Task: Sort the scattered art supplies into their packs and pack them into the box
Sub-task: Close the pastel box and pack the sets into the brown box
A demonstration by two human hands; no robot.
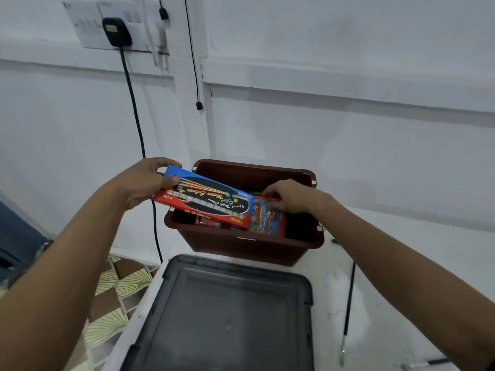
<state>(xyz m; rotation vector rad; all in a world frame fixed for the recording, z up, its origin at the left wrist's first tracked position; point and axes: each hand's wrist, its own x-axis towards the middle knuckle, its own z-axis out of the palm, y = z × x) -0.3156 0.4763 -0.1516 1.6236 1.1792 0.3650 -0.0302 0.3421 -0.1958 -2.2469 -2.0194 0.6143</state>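
A brown plastic box (241, 249) stands open on the white table. My left hand (146, 183) grips the left end of a long red, blue and black water colour pack (206, 200), which lies tilted over the box's left rim. My right hand (290, 195) reaches into the box and pinches the top edge of a colourful pack (269, 219) standing upright inside. More red items lie lower in the box, mostly hidden under the water colour pack.
A dark grey lid (227, 314) lies flat on the table in front of the box. A thin black rod (348, 303) lies at the right of it. A black cable (134, 108) hangs down the white wall from a socket. Patterned floor shows at the left.
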